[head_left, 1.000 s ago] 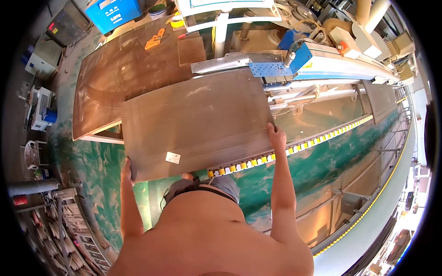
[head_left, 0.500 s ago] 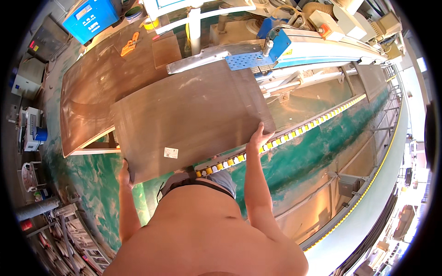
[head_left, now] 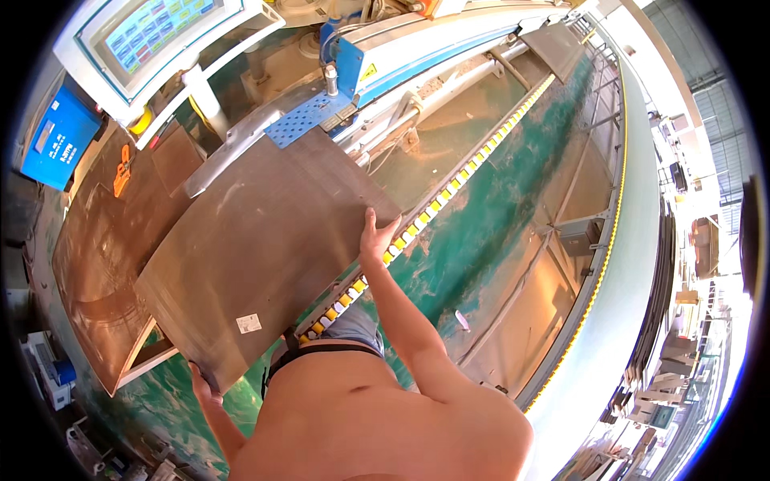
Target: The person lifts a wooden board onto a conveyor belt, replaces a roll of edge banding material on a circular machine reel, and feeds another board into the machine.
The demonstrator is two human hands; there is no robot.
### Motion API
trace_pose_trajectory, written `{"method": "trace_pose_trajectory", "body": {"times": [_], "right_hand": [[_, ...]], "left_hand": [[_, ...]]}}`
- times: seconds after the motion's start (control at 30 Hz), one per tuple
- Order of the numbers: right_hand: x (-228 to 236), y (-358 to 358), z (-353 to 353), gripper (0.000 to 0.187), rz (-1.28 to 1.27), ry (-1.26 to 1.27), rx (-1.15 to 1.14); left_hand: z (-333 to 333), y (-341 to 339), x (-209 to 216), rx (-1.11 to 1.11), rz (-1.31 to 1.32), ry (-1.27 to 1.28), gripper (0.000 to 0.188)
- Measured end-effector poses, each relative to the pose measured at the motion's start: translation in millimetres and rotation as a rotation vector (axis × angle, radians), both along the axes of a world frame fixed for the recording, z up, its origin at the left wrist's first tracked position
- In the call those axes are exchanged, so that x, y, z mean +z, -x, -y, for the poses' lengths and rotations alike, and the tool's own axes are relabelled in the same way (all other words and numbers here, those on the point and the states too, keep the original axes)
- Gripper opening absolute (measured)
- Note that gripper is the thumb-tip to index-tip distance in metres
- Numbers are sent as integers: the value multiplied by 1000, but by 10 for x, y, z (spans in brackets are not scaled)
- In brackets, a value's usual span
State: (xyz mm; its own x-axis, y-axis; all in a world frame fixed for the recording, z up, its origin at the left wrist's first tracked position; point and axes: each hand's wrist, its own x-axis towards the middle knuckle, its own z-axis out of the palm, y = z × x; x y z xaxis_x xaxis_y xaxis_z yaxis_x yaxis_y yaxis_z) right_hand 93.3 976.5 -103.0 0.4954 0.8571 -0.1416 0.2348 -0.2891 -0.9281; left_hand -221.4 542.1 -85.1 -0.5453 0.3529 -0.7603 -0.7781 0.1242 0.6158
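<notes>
A large dark brown panel point(head_left: 257, 224) with a small white label point(head_left: 249, 323) near its front edge lies flat before me. My left hand point(head_left: 205, 386) is closed on its near left corner, the fingers partly hidden by the board. At its right corner, my right hand point(head_left: 377, 240) grips the edge, thumb on top and fingers partly out of sight below. The panel's far edge meets a metal guide bar point(head_left: 224, 156) and a blue perforated plate point(head_left: 309, 116). Its right side rests beside a rail of yellow and white rollers point(head_left: 433, 210).
A worn brown worktable point(head_left: 96, 272) stands to the left, with an orange-handled tool point(head_left: 123, 171) on it. Behind are a blue box point(head_left: 62, 136) and a control screen point(head_left: 152, 40). A long machine beam point(head_left: 433, 52) runs away right. A second yellow-edged conveyor point(head_left: 589, 309) stands further right.
My view has swung to the right, so the scene sits further left and tilted, and the control screen shows. Both hands keep hold of the panel, which stays against the guide bar.
</notes>
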Motion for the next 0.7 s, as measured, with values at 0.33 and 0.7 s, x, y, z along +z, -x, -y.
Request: {"method": "trace_pose_trajectory", "body": {"times": [0.33, 0.7], "right_hand": [[142, -225, -374, 83, -74, -61, 0], [84, -748, -1202, 79, -73, -111, -36]], "left_hand": [[23, -11, -466, -15, -140, -31, 59], [-1349, -888, 300, 55, -137, 117, 55]]}}
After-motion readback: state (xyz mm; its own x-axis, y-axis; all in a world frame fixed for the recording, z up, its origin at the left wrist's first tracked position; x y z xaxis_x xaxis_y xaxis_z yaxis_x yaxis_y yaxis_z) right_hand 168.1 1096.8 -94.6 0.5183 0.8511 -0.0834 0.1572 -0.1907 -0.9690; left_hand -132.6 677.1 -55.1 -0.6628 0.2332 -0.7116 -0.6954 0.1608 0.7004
